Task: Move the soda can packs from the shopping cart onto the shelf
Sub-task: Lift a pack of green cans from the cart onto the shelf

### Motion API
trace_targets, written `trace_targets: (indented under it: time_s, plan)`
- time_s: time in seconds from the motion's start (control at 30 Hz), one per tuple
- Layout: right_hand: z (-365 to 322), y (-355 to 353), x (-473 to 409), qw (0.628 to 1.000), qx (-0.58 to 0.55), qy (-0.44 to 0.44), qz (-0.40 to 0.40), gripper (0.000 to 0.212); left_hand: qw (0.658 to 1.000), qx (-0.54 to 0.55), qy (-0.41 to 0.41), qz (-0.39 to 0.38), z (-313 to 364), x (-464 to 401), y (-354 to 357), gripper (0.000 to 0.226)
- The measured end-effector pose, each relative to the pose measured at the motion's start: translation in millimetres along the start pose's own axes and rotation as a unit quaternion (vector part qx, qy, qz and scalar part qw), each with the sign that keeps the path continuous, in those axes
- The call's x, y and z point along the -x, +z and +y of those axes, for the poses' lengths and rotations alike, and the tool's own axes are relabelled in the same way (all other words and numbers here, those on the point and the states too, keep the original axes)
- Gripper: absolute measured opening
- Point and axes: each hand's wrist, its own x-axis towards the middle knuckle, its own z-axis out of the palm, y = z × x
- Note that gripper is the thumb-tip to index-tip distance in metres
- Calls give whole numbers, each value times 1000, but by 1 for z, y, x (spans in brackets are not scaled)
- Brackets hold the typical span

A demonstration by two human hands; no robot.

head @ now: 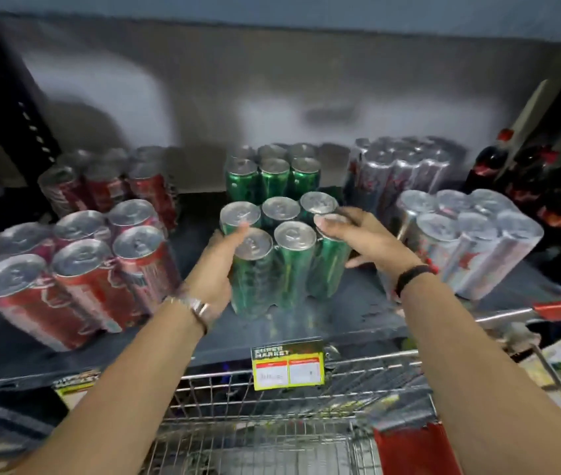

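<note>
Left hand [219,265] and right hand [363,240] clasp the green pack [284,255], standing near the shelf [306,341] edge.

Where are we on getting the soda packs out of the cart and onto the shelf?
Mostly done, it seems. On the shelf already sit two red packs, a rear green pack and two silver packs. In hand: the left hand and right hand grip the front green pack, standing on the shelf but not released. The visible part of the cart shows no packs; the rest is out of view.
</note>
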Motion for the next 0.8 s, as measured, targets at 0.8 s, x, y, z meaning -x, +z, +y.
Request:
trace_targets:
  time_s: [0.8]
  plan:
    - [111, 50, 47, 988, 84, -69, 107, 71, 881, -409, 216, 93, -103, 3, -33, 73]
